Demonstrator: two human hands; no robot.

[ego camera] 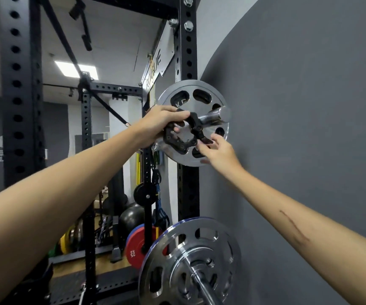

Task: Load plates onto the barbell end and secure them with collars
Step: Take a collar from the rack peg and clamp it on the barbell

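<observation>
A: Nearest the camera, low and to the right, a second chrome plate [191, 265] sat on another bar, with the red plate [137, 249] stored behind it to the left. Neither was being handled.

B: And higher up, farther off?

A: The left hand [160, 122] was closed around the top and left side of the black clamp collar [184, 135], which ringed the barbell sleeve [213, 117] right against the chrome plate [194, 122]. The right hand [217, 150] lay just below and to the right, fingers loosely curled, fingertips touching the collar's lever. I judged it wasn't gripping anything firmly.

B: What might have gone wrong?

A: The lever stuck out, so the collar looked unlatched. If it were snapped home while the collar sat slightly off the plate or crooked, the plate could creep outward along the sleeve. A fingertip under the closing lever could be pinched. Beyond stood the black rack upright [188, 62] and the grey wall [309, 106].
</observation>
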